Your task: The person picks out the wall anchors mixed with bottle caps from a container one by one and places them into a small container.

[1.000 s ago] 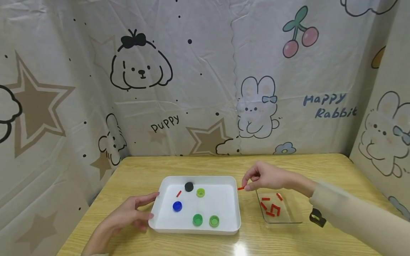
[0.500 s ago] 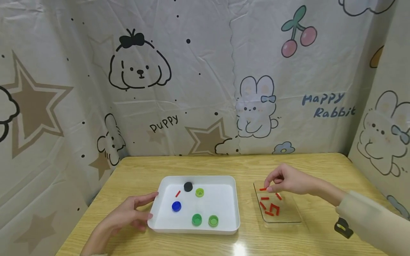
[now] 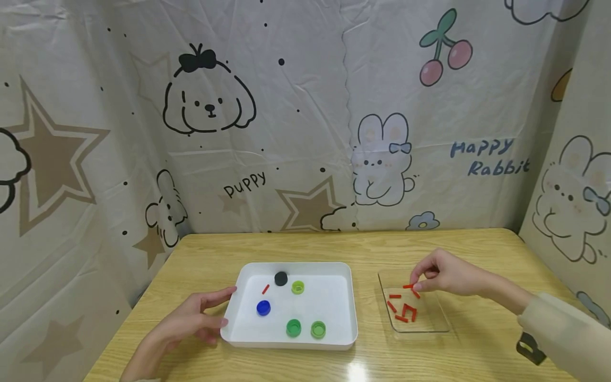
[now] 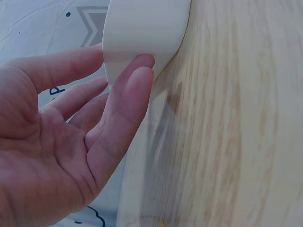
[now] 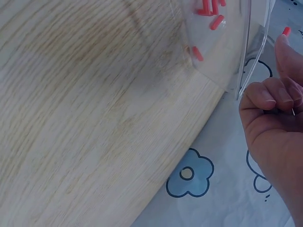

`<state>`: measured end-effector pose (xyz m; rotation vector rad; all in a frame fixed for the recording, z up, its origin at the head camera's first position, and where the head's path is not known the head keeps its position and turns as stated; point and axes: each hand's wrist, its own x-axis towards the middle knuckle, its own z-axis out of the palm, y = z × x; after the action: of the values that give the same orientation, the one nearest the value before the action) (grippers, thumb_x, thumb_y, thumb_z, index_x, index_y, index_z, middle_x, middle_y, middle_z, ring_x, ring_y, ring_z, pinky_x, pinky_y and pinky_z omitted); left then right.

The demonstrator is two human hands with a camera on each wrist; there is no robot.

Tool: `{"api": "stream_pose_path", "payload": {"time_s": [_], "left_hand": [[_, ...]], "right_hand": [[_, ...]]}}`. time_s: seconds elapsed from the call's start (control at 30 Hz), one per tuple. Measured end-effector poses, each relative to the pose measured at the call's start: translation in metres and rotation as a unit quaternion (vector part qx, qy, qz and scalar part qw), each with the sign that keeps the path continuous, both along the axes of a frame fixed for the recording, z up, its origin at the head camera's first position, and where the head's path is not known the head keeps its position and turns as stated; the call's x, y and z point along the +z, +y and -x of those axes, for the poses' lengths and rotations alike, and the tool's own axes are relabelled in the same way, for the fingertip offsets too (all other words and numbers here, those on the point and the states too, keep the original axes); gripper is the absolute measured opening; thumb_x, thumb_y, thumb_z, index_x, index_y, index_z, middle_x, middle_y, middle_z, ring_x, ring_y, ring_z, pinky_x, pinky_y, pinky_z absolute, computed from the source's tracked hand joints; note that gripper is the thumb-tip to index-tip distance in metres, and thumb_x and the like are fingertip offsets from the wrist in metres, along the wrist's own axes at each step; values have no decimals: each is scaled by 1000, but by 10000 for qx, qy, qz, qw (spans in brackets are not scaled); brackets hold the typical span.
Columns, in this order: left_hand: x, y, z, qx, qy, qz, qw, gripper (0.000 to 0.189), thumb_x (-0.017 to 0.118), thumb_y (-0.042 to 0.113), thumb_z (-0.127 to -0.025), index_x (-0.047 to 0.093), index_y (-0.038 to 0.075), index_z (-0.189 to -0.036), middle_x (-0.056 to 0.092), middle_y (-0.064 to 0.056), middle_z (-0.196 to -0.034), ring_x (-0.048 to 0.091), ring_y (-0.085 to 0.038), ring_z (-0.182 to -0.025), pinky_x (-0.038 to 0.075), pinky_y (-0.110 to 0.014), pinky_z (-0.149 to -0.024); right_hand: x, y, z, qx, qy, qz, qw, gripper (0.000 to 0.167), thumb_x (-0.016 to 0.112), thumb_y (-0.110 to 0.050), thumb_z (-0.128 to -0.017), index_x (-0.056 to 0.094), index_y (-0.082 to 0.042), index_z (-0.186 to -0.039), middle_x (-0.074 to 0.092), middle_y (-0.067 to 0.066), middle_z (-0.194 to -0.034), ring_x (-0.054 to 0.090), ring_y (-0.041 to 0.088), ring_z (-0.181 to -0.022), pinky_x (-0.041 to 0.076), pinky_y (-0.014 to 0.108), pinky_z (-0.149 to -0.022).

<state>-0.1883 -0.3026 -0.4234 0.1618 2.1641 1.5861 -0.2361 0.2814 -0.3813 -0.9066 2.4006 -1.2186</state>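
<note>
My right hand (image 3: 441, 273) pinches a small red stick (image 3: 408, 286) between thumb and fingertips, over the back part of a clear shallow container (image 3: 434, 318). Several more red sticks lie loose in that container. In the right wrist view the held stick (image 5: 286, 31) juts up past a fingertip, while the other fingers curl in. My left hand (image 3: 193, 318) touches the left side of a white tray (image 3: 331, 300) with extended fingers. The left wrist view shows those fingertips against the tray's outer wall (image 4: 142, 28).
Inside the white tray lie a black cap (image 3: 281, 278), a blue cap (image 3: 263, 307), several green caps, one of them dark green (image 3: 293, 328), and a single red stick (image 3: 265, 289). A wooden table (image 3: 305, 246) bears both containers. Printed cloth (image 3: 305, 106) hangs behind.
My right hand has moved right with the red stick, from beside the white tray's right edge to over the clear container. My left hand has stayed at the tray's side.
</note>
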Motion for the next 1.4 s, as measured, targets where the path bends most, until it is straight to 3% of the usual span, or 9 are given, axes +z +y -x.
{"api": "stream_pose_path", "payload": {"time_s": [0.47,0.8,1.13,1.4], "left_hand": [[-1,0,0,-58,71,-61,9999,79,77,4,-92,39,2,-162,25,-34,-165,70,-34,-72,65,-47,-66],[-1,-1,0,-77,99,-95,9999,79,77,4,-93,38,1,-162,24,-34,-165,70,-34,-72,65,-48,-66],[0,1,-1,-21,83,-4,10000,80,78,4,-91,40,2,-161,25,-34,-165,69,-34,-69,65,-48,-66],[1,0,-1,-74,105,-43,9999,79,77,3,-92,39,0,-161,24,-34,-165,71,-34,-77,65,-47,-66]], "right_hand": [[-5,2,1,-92,86,-80,9999,5,77,-1,-93,79,-4,-96,26,-11,-62,22,4,-57,20,27,-49],[0,-4,3,-302,154,-350,9988,12,79,-8,-94,79,0,-103,26,-10,-61,23,5,-56,29,24,-53],[23,-45,5,-148,416,-568,9974,11,82,-15,-92,82,-8,-101,26,-11,-59,22,7,-55,25,23,-52],[24,-91,17,142,515,-708,9961,12,85,-14,-90,83,-13,-102,29,-10,-58,27,8,-56,29,22,-54]]}}
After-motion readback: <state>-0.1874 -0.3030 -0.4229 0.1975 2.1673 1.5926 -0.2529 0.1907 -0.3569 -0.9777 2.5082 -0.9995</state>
